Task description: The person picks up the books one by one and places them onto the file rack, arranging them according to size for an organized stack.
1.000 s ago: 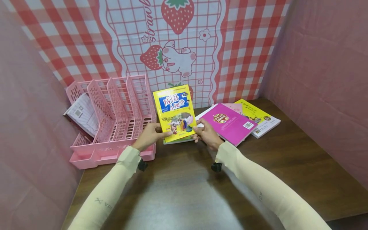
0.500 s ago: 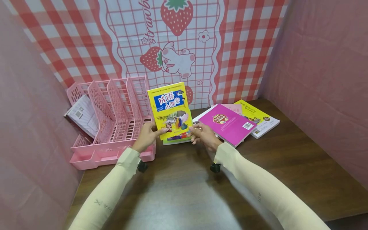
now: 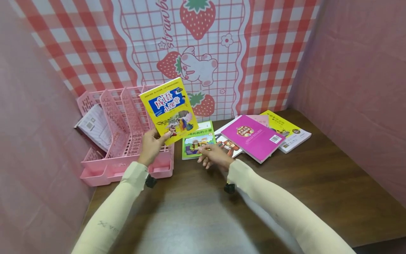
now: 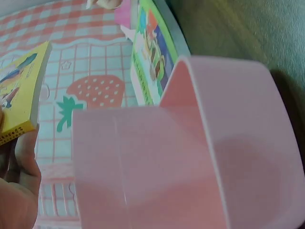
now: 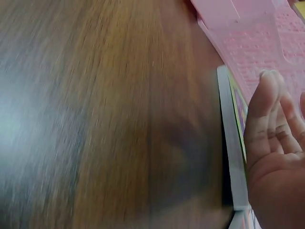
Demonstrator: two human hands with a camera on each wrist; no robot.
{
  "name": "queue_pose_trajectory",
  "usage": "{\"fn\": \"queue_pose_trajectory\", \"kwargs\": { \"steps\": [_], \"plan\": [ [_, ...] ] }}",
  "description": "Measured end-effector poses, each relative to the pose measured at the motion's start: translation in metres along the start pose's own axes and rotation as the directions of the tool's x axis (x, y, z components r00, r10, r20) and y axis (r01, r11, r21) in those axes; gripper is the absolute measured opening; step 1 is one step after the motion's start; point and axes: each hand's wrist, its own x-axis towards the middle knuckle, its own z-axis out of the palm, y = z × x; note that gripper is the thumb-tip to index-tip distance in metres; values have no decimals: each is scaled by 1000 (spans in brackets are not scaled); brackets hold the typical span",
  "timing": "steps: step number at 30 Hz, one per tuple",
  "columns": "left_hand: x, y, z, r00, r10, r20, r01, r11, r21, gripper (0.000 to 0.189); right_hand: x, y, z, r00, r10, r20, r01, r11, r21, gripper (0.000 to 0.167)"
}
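Observation:
My left hand grips a yellow paperback book by its lower left corner, thumb across the front cover. The book is held up, tilted, in front of the pink file rack. In the left wrist view the yellow book shows at the left edge, fingers behind it. My right hand holds nothing, its fingers loosely bent over a green picture book that lies on the table. The right wrist view shows the right hand beside that book's pale page edge.
A magenta book lies on top of other books to the right, with another yellow book behind. A white-covered book leans in the rack's leftmost slot. The wooden table runs up to a strawberry-print cloth.
The yellow book has moved left and up in my left hand, tilting towards the rack. My right hand has let go of its right edge, and the green book beneath has come into view.

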Motion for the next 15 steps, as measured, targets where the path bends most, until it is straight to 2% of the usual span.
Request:
{"fn": "queue_pose_trajectory", "kwargs": {
  "steps": [7, 15],
  "plan": [
    [1, -3, -15, 996, -8, -85, 8, 1000, 0, 37, 10, -6, 30, 999, -4, 43, 10, 991, -133, 44],
    [0, -6, -26, 989, 19, -143, -12, 999, 48, 36, 26, -18, 74, 999, -14, 29, 21, 963, -269, 55]
  ]
}}
